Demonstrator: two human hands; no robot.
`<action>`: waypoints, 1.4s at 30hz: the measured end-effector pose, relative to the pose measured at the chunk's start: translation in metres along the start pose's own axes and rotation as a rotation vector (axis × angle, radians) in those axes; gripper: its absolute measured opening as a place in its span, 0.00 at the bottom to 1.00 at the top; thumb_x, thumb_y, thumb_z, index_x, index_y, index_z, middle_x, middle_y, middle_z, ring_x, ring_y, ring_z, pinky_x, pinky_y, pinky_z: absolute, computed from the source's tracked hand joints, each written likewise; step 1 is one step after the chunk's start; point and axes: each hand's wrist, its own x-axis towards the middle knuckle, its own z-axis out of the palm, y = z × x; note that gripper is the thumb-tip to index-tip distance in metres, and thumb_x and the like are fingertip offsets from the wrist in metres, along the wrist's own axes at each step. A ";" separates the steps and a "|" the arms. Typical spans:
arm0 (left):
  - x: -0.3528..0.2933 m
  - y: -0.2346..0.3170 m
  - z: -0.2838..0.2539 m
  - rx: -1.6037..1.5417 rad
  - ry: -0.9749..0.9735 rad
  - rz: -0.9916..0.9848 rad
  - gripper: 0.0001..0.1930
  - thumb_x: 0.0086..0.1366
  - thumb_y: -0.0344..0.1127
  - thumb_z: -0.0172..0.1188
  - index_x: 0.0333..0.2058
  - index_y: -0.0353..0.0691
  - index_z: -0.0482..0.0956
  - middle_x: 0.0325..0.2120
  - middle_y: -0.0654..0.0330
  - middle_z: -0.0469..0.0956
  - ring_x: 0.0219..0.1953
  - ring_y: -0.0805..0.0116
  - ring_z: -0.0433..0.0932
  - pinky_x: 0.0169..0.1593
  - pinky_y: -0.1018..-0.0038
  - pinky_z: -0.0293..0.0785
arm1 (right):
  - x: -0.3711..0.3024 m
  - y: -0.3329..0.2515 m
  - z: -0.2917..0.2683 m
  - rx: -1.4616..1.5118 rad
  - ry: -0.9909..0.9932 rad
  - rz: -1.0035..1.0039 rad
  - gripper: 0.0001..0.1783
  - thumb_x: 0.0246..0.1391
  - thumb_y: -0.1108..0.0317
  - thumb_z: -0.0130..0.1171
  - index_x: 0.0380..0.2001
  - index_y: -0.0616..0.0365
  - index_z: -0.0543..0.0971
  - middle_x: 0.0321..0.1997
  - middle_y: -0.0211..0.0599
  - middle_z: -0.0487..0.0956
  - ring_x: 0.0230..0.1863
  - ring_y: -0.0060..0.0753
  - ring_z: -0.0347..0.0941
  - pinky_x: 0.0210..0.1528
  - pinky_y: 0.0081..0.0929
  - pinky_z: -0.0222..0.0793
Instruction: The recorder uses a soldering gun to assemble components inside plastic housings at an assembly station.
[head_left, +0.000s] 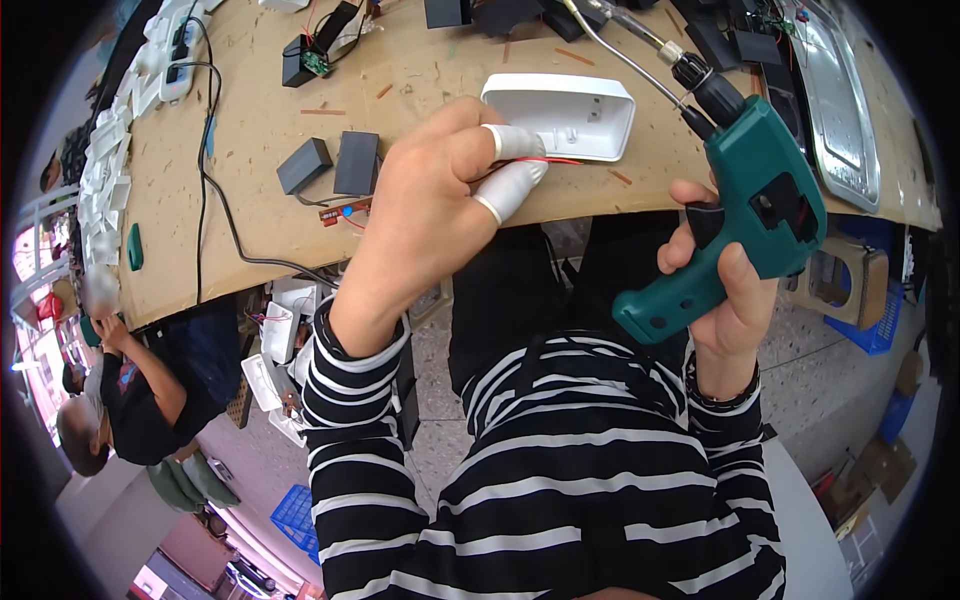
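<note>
My left hand (430, 190), with white finger cots on the thumb and forefinger, is closed in a pinch on a thin red wire (562, 161) whose end sticks out to the right. Just beyond the fingertips sits an open white plastic housing (590, 125), its hollow side toward me. In my right hand (735, 310) is a green soldering gun (765, 190), held by its handle, with fingers by the black trigger. Its metal barrel and a thin feed tube point up and away to the left. What else the left fingers cover is hidden.
Two black boxes (357, 163) and a brown circuit strip (345, 211) lie left of my left hand. A black cable (215, 190) crosses the table's left side. A metal tray (845, 130) is at the right. Another person (150, 370) works at far left.
</note>
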 end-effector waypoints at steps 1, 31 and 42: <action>-0.002 0.002 0.003 0.041 0.053 0.058 0.08 0.51 0.25 0.62 0.33 0.36 0.80 0.24 0.62 0.75 0.23 0.74 0.71 0.27 0.81 0.64 | 0.002 0.001 0.002 0.009 0.002 0.007 0.36 0.52 0.60 0.58 0.59 0.65 0.56 0.53 0.57 0.68 0.34 0.27 0.72 0.34 0.26 0.72; -0.024 0.019 0.067 -0.014 0.507 0.067 0.10 0.44 0.28 0.67 0.29 0.41 0.79 0.24 0.65 0.71 0.25 0.72 0.67 0.37 0.73 0.52 | -0.026 -0.034 -0.027 -0.338 0.142 -0.135 0.42 0.48 0.55 0.62 0.58 0.68 0.56 0.51 0.58 0.69 0.38 0.32 0.73 0.33 0.22 0.72; 0.006 0.017 0.071 0.569 0.585 0.121 0.08 0.42 0.30 0.65 0.26 0.39 0.80 0.41 0.58 0.73 0.42 0.61 0.69 0.49 0.65 0.54 | -0.075 -0.050 -0.026 -0.528 0.252 0.014 0.42 0.40 0.51 0.68 0.50 0.73 0.64 0.44 0.54 0.74 0.30 0.29 0.74 0.28 0.20 0.72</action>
